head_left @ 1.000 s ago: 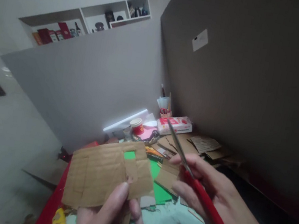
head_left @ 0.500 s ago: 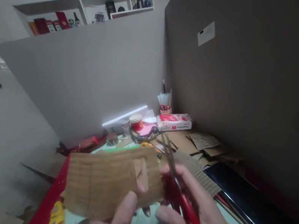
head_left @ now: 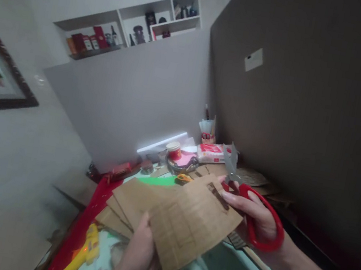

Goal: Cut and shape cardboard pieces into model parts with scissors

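Note:
A brown cardboard piece (head_left: 193,221) with pencilled lines and a narrow slot near its upper right is held up in front of me, tilted. My left hand (head_left: 140,256) grips its left edge, thumb on top. Red-handled scissors (head_left: 262,224) hang on my right hand (head_left: 254,213), blades pointing up and apart. The thumb of that same hand also presses on the cardboard's right edge beside the slot. Behind the piece, several more cardboard sheets (head_left: 134,201) lie fanned on the table.
A yellow glue gun (head_left: 85,251) lies at the left on the red cloth edge. Farther back are a red paper cup (head_left: 174,150), a tissue pack (head_left: 214,154) and a pen holder (head_left: 208,133). Grey partitions (head_left: 138,99) rise behind and to the right.
The cardboard has turned and shifted right, its slotted end now higher. The scissors have swung outward to the right, with my right thumb now on the cardboard. The head view has shifted.

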Demonstrator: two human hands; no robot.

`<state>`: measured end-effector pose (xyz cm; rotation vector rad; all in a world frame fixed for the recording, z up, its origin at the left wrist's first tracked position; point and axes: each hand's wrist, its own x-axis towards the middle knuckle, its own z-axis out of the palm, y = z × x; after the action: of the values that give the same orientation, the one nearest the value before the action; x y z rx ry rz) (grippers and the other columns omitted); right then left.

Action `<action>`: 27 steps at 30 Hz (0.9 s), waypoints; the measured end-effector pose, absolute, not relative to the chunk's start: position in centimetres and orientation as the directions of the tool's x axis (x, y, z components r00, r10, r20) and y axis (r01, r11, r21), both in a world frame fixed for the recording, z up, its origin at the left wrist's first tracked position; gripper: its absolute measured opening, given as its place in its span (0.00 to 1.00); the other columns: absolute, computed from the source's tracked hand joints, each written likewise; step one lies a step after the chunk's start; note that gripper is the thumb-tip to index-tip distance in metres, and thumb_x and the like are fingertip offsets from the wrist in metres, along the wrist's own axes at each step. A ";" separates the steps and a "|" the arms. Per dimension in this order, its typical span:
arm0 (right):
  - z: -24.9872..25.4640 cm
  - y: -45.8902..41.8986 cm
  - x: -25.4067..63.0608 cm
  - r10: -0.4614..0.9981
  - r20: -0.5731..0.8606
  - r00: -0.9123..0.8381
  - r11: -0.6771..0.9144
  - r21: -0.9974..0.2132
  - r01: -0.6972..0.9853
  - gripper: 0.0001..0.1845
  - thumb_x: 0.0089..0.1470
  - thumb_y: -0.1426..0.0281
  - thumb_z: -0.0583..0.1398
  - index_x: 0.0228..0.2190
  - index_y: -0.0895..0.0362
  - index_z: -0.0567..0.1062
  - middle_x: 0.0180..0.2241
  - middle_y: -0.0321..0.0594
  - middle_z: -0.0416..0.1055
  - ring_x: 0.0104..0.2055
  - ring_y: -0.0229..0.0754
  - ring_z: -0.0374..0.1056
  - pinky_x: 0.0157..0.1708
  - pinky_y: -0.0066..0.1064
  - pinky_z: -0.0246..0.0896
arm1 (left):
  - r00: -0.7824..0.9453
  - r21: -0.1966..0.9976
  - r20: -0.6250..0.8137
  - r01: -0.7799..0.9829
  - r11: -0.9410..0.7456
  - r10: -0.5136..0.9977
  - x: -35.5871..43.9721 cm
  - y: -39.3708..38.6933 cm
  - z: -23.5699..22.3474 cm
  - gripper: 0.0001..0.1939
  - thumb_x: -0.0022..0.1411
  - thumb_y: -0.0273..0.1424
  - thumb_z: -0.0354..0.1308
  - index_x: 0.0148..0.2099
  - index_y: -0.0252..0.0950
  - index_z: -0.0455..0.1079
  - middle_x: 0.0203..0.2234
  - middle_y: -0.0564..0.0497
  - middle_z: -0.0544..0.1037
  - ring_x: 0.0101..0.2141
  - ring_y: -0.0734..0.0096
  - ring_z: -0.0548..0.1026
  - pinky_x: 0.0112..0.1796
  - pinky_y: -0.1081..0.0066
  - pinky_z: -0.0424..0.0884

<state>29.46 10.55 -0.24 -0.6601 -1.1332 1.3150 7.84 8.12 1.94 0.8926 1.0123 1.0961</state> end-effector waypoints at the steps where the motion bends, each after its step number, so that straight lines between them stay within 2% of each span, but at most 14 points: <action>1: -0.3 10.6 29.5 0.954 0.252 -0.160 0.170 -0.900 -0.402 0.18 0.60 0.53 0.65 0.45 0.50 0.72 0.28 0.35 0.70 0.23 0.43 0.67 0.19 0.31 0.62 | 0.172 0.921 -0.210 -0.295 0.254 0.962 7.7 7.6 2.5 0.18 0.56 0.47 0.73 0.38 0.38 0.82 0.31 0.46 0.87 0.43 0.45 0.85 0.47 0.53 0.79; 4: -0.2 10.0 29.1 0.924 0.237 -0.301 0.116 -0.922 -0.368 0.19 0.56 0.52 0.69 0.42 0.51 0.75 0.29 0.36 0.72 0.27 0.44 0.68 0.23 0.32 0.63 | 0.290 0.899 -0.185 -0.335 0.281 0.939 6.7 5.9 3.5 0.28 0.56 0.56 0.69 0.40 0.33 0.83 0.34 0.39 0.87 0.44 0.44 0.85 0.47 0.55 0.77; 5: -0.2 9.6 28.8 0.907 0.246 -0.343 0.120 -0.930 -0.348 0.20 0.55 0.52 0.70 0.40 0.52 0.76 0.29 0.36 0.72 0.28 0.44 0.68 0.25 0.32 0.62 | 0.321 0.901 -0.163 -0.337 0.273 0.933 6.3 5.3 3.7 0.30 0.54 0.56 0.70 0.42 0.32 0.84 0.35 0.39 0.87 0.44 0.45 0.84 0.46 0.58 0.76; 6: -0.2 9.2 28.5 0.890 0.258 -0.376 0.132 -0.935 -0.329 0.20 0.55 0.53 0.71 0.40 0.53 0.76 0.30 0.36 0.71 0.29 0.43 0.67 0.26 0.32 0.61 | 0.346 0.909 -0.140 -0.327 0.259 0.928 6.0 4.8 3.6 0.30 0.52 0.54 0.72 0.44 0.32 0.85 0.36 0.39 0.87 0.43 0.48 0.84 0.44 0.62 0.76; 9: -0.3 8.3 27.2 0.856 0.284 -0.432 0.167 -0.943 -0.288 0.19 0.58 0.54 0.70 0.41 0.53 0.75 0.29 0.33 0.68 0.29 0.41 0.64 0.29 0.31 0.59 | 0.401 0.941 -0.105 -0.256 0.222 0.910 5.3 3.3 3.1 0.24 0.47 0.39 0.79 0.45 0.32 0.86 0.35 0.41 0.87 0.37 0.57 0.84 0.39 0.69 0.72; 10: -0.3 8.2 26.7 0.849 0.287 -0.443 0.173 -0.944 -0.280 0.19 0.59 0.54 0.70 0.42 0.53 0.74 0.28 0.32 0.67 0.28 0.40 0.63 0.29 0.31 0.58 | 0.415 0.949 -0.097 -0.236 0.210 0.905 5.1 2.9 2.9 0.23 0.47 0.35 0.79 0.45 0.32 0.86 0.34 0.41 0.87 0.37 0.57 0.84 0.39 0.69 0.71; 12: -0.3 8.3 25.7 0.847 0.294 -0.443 0.187 -0.945 -0.269 0.20 0.60 0.53 0.69 0.43 0.53 0.72 0.27 0.29 0.65 0.27 0.38 0.61 0.28 0.30 0.56 | 0.421 0.957 -0.073 -0.224 0.182 0.904 5.0 2.5 2.3 0.22 0.48 0.35 0.79 0.46 0.32 0.86 0.36 0.40 0.88 0.40 0.54 0.84 0.43 0.66 0.71; 18: 0.3 9.0 23.9 0.889 0.324 -0.324 0.264 -0.940 -0.217 0.21 0.65 0.51 0.65 0.46 0.52 0.66 0.27 0.28 0.65 0.29 0.38 0.62 0.31 0.30 0.57 | 0.307 0.951 -0.095 -0.254 0.178 0.947 4.1 3.0 1.0 0.25 0.49 0.36 0.79 0.50 0.33 0.85 0.42 0.40 0.88 0.48 0.47 0.81 0.48 0.61 0.71; 22: 0.0 9.1 24.8 0.906 0.265 -0.330 0.246 -0.964 -0.100 0.21 0.66 0.50 0.64 0.46 0.53 0.67 0.27 0.28 0.63 0.26 0.38 0.60 0.28 0.30 0.57 | 0.227 0.923 -0.162 -0.311 0.229 0.960 3.1 3.5 0.4 0.26 0.50 0.37 0.77 0.51 0.34 0.85 0.43 0.39 0.88 0.51 0.44 0.81 0.52 0.57 0.72; 25: -0.4 9.2 25.9 0.914 0.212 -0.346 0.228 -0.974 0.007 0.21 0.65 0.52 0.66 0.48 0.53 0.69 0.27 0.28 0.63 0.25 0.38 0.58 0.26 0.30 0.55 | 0.121 0.912 -0.204 -0.337 0.233 0.972 2.4 3.3 0.5 0.22 0.54 0.37 0.76 0.51 0.36 0.85 0.44 0.41 0.88 0.52 0.47 0.81 0.53 0.58 0.73; 27: -0.4 9.2 26.5 0.909 0.188 -0.371 0.226 -0.972 0.062 0.18 0.62 0.55 0.69 0.45 0.52 0.72 0.29 0.30 0.66 0.28 0.39 0.61 0.29 0.30 0.58 | 0.056 0.907 -0.218 -0.357 0.224 0.974 2.1 3.1 1.0 0.18 0.57 0.36 0.75 0.49 0.37 0.85 0.43 0.42 0.88 0.51 0.49 0.82 0.53 0.60 0.73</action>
<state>26.46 9.19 -0.37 -0.9227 -1.6501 1.2542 2.05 3.06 0.95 0.7833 1.0244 1.1854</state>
